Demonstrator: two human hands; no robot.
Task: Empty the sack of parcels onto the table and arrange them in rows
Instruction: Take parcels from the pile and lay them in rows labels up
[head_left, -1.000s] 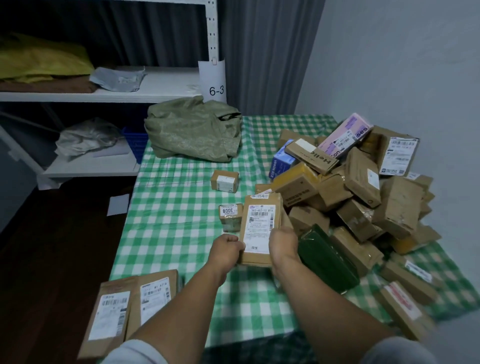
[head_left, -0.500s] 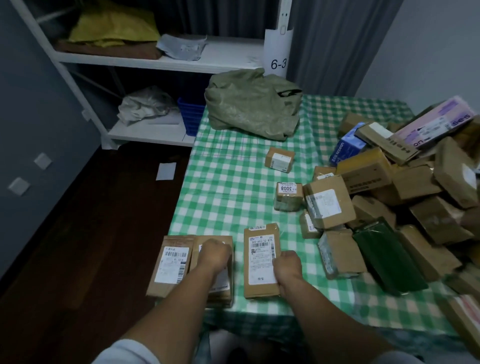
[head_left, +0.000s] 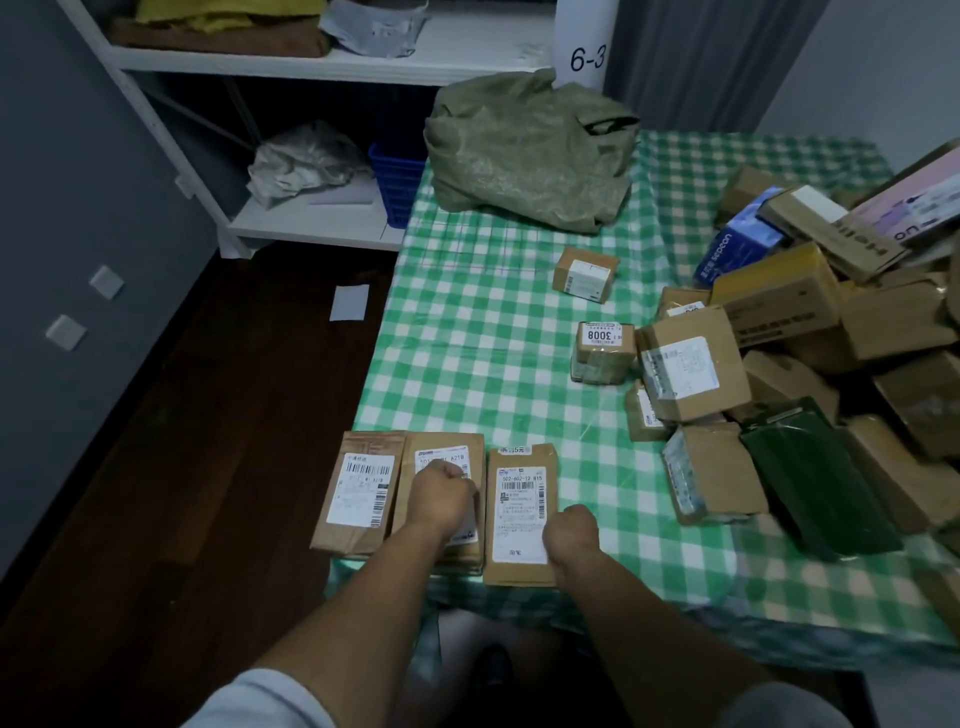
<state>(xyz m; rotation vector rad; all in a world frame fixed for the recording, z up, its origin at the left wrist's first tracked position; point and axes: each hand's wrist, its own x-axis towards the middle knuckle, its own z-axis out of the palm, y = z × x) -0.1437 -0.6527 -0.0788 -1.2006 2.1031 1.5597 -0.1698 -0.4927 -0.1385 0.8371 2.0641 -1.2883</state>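
Three flat brown parcels lie side by side at the near left corner of the green checked table (head_left: 467, 338): a left parcel (head_left: 358, 488), a middle parcel (head_left: 441, 454) and a right parcel (head_left: 519, 499). My left hand (head_left: 441, 499) rests as a curled fist on the middle parcel. My right hand (head_left: 571, 535) grips the right parcel's lower right edge. The empty green sack (head_left: 530, 156) lies crumpled at the table's far end. A heap of boxes (head_left: 779, 301) fills the right side.
Two small boxes (head_left: 586, 273) (head_left: 602, 351) sit apart mid-table. A dark green parcel (head_left: 815, 478) lies at the heap's near edge. A white shelf unit (head_left: 322, 62) with a blue basket (head_left: 397, 182) stands beyond the table's left corner. Dark floor runs along the left.
The flat parcel held in both hands near the heap came down beside the two at the near left corner. My left hand moved onto the middle parcel. The view swung left.
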